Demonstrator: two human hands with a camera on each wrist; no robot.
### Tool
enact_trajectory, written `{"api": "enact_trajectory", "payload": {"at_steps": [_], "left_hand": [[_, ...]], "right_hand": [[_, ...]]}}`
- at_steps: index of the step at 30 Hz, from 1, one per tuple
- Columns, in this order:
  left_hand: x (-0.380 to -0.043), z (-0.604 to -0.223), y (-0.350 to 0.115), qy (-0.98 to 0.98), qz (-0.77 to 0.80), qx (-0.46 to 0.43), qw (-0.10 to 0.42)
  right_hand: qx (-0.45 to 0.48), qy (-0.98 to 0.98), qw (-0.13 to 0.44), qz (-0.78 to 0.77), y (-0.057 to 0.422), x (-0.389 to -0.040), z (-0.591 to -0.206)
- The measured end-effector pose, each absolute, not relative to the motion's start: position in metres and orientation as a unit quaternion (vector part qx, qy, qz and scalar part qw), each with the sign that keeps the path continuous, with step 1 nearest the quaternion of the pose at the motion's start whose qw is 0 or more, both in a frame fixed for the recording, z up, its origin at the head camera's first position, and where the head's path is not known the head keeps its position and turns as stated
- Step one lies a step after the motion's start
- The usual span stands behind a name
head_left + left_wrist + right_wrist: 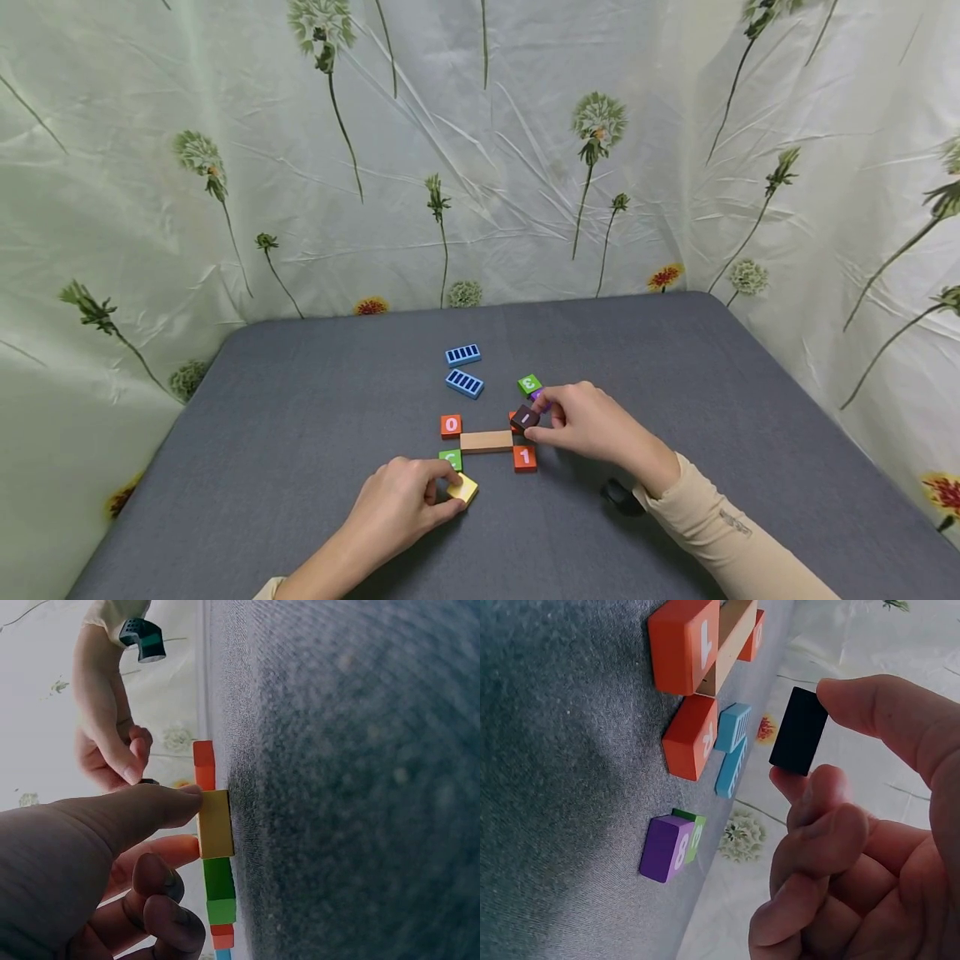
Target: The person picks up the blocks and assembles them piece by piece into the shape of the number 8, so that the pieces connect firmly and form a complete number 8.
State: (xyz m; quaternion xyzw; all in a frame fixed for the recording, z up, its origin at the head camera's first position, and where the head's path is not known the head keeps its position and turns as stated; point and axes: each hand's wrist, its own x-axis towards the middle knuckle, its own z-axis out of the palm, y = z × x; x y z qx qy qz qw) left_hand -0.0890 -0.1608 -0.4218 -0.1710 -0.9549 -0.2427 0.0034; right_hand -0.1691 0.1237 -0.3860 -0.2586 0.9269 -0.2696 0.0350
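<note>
My left hand (405, 500) pinches a yellow block (463, 490) between thumb and fingers, low at the table, beside a green number block (450, 459). Above the table my right hand (592, 425) holds a black block (799, 731) between thumb and fingertip; in the head view a white dash (525, 418) shows on its face. Below it, a red block (690, 739) is partly covered in the head view. A plain wooden bar (486, 442) lies between the red 0 block (451, 426) and green block on the left and two red blocks, one the 1 block (525, 458), on the right.
Two blue blocks with dark bars (462, 355) lie farther back. A green 3 block (528, 384) and a purple 8 block (666, 849) sit close together beyond my right hand. The grey table (337, 375) ends at a flower-patterned cloth (510, 208) behind.
</note>
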Motion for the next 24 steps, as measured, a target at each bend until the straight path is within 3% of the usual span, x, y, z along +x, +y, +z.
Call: {"api": "enact_trajectory", "payload": {"at_steps": [15,24], "left_hand": [[-0.089,-0.423,-0.162,-0.954,-0.243,-0.175,0.017],[-0.089,-0.422,-0.160,-0.956,-0.242,-0.167,-0.001]], "right_hand": [[-0.269,0.921,0.060,-0.276,0.134,-0.148,-0.385],[-0.292,0.914,0.065,-0.273,0.133,-0.135,-0.392]]}}
